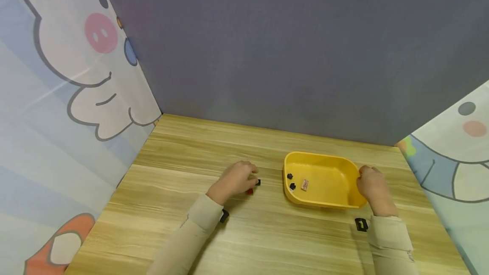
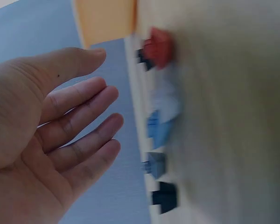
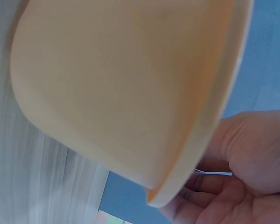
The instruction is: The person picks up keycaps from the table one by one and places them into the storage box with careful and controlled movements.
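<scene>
My left hand [image 1: 237, 176] hovers over the middle of the tabletop, its fingers relaxed and nothing in its grasp. Right by its fingertips lie a small red piece [image 1: 250, 191] and a small black piece [image 1: 258, 182]. From the left wrist view a blue piece [image 2: 159, 129], a grey-blue piece [image 2: 156, 164] and a dark piece [image 2: 166, 197] show in a row, blurred. My right hand [image 1: 372, 183] grips the right rim of a yellow plastic bin [image 1: 336, 173]. Inside the bin are two small black pieces [image 1: 292, 186] and a pinkish printed piece [image 1: 304, 185].
The bin stands on a wood-grain table [image 1: 183, 147]. A grey panel [image 1: 267, 54] rises along the table's back edge. Cartoon-printed sheets [image 1: 57, 118] hang at the left and right sides. A dark wrist device [image 1: 361, 224] sits near the right cuff.
</scene>
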Tool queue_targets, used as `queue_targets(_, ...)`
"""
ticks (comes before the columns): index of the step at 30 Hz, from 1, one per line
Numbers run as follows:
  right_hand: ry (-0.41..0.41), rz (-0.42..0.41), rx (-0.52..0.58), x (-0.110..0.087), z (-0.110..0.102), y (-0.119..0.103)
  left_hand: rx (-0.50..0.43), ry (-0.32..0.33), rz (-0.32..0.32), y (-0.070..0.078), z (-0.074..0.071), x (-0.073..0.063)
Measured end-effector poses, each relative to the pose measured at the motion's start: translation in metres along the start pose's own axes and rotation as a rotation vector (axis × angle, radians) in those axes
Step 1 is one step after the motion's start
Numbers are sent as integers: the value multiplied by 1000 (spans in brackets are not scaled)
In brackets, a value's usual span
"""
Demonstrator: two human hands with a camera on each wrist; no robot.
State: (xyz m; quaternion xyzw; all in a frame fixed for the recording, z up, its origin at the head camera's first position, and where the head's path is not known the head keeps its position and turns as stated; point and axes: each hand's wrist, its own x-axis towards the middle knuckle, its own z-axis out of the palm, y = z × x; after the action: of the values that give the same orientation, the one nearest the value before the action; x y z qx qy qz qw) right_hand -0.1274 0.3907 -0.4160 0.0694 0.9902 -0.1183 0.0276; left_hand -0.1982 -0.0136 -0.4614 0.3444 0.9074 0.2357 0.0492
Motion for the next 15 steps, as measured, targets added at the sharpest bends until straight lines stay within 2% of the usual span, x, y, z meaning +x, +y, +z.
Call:
queue_targets(4, 10, -2, 4, -1, 0, 1, 4, 2, -5, -3, 11, -3)
queue_targets(8, 12, -2, 3, 0, 0, 1, 64, 5, 9, -5, 19, -3)
queue_targets(15, 10, 0, 6, 0, 1, 2, 144, -7, 6, -5, 25, -1)
